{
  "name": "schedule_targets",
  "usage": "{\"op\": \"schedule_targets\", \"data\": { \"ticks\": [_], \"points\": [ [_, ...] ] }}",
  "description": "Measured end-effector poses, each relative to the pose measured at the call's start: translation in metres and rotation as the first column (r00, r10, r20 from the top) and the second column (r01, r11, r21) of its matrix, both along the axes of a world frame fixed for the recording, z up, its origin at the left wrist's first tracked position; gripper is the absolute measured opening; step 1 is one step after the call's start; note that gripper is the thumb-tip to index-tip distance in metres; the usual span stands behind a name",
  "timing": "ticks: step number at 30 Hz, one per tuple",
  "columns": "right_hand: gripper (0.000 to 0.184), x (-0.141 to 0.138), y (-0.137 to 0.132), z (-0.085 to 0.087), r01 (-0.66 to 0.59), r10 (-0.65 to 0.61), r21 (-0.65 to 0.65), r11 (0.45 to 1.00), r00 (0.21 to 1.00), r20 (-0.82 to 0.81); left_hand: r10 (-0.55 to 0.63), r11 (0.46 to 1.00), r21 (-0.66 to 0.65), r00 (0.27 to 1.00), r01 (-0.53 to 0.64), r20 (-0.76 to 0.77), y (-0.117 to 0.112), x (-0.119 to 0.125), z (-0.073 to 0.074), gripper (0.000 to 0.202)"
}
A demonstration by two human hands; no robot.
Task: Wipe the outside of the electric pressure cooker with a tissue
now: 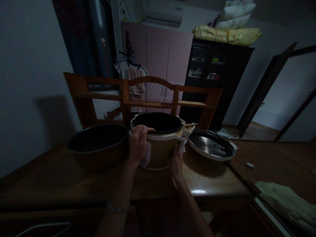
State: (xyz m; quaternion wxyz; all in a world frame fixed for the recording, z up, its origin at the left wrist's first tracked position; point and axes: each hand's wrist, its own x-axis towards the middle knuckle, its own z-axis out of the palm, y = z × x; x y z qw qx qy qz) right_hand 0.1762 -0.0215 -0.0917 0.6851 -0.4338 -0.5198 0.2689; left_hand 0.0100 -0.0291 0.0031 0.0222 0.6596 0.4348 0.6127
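- Here, nearest of all, a pale bracelet [118,209] circled the left wrist, and a crumpled light green cloth [283,199] lay low at the far right.
- The left hand [138,143] rested at the near left rim of the cooker [160,154], fingers bent, one digit laid over the edge; how firmly it gripped could not be told.
- The right hand [176,163] lay along the cooker's right side, a white scrap [182,146] at its fingertips; whether the fingers pinched it could not be told.
- The cooker stood upright and uncovered on the table [49,184], between both hands, its dark inside partly hidden by the front wall.
- A wide dark pot [103,158] stood close on the cooker's left, crowding that side.
- The lid [207,146] lay with its metal inner face up, just beside the cooker on the right, taking up that side.
- A wooden shelf [148,104] ran along the back, closing off the space behind.
- Beyond it were a clothes stand [128,44], a pink wardrobe [158,52] under an air conditioner [163,13], and a dark cabinet [211,62] topped with yellow bundles [209,33].
- A dark door [268,82] stood at the right.
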Motion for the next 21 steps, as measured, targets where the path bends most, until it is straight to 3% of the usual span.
{"op": "schedule_targets", "data": {
  "ticks": [9,14,18,21],
  "points": [
    [0.076,-0.016,-0.017,-0.017,0.074,-0.089,0.080,0.994,0.978,0.191,0.004,1.000,0.020,1.000,-0.004,-0.006,0.002,0.000,-0.003,0.054],
    [0.073,0.009,0.020,-0.014,-0.019,0.022,0.055,0.998,0.999,-0.046,0.011,1.000,0.025,1.000,-0.011,-0.021,0.003,-0.001,-0.003,0.054],
    [0.071,0.033,0.055,-0.010,0.014,-0.010,0.050,0.999,0.998,-0.070,0.006,1.000,0.031,1.000,-0.005,-0.023,0.003,-0.001,-0.003,0.053],
    [0.067,0.035,0.061,-0.015,0.051,-0.048,0.065,0.997,0.998,-0.050,0.007,1.000,0.029,1.000,-0.006,-0.018,0.003,-0.001,-0.003,0.054]
  ]
}}
